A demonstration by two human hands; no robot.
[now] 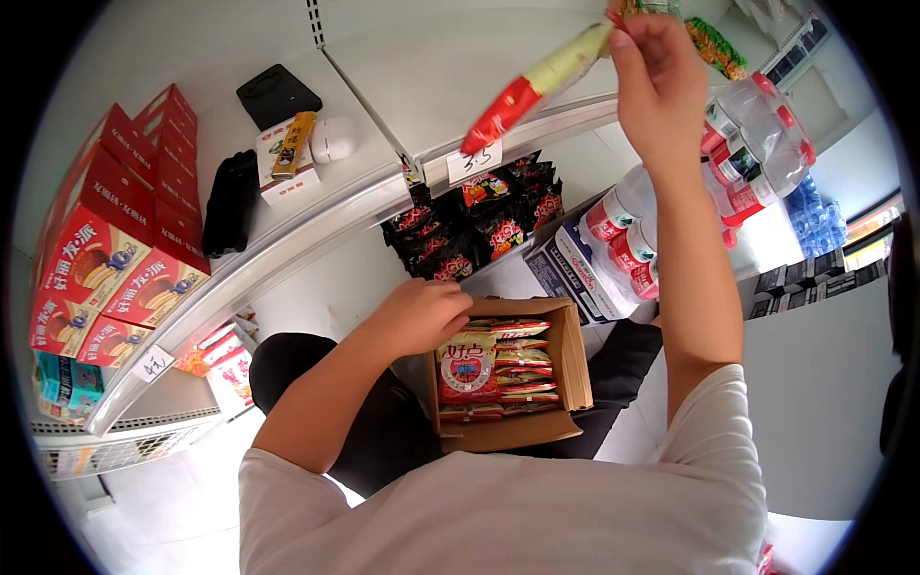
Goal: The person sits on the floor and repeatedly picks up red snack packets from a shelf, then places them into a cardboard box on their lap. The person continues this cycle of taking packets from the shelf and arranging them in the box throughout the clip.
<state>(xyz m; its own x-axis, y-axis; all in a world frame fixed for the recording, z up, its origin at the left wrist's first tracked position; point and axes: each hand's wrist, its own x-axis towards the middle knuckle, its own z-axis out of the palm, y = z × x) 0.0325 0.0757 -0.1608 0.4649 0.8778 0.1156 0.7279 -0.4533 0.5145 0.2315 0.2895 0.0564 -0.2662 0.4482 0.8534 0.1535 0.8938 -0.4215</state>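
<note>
My right hand [658, 79] is raised over the shelf and pinches one end of a red and pale-yellow snack packet [539, 86], which slants down to the left. An open cardboard box [571, 352] sits between my knees, its flaps folded outward. Inside it, red and yellow snack packets [525, 363] stand in tight rows, with one packet [467, 366] lying flat, face up, at the left. My left hand [428, 316] curls over the box's far left corner; its fingertips are partly hidden.
Above the box runs a white shelf [460, 65] with a handwritten price tag [474, 162] on its edge. Black snack bags [481, 223] lie below. Shrink-wrapped bottles [625, 230] stand to the right. Red pie cartons [115, 223], a black pouch [230, 201] and a small white case [333, 139] occupy the left shelf.
</note>
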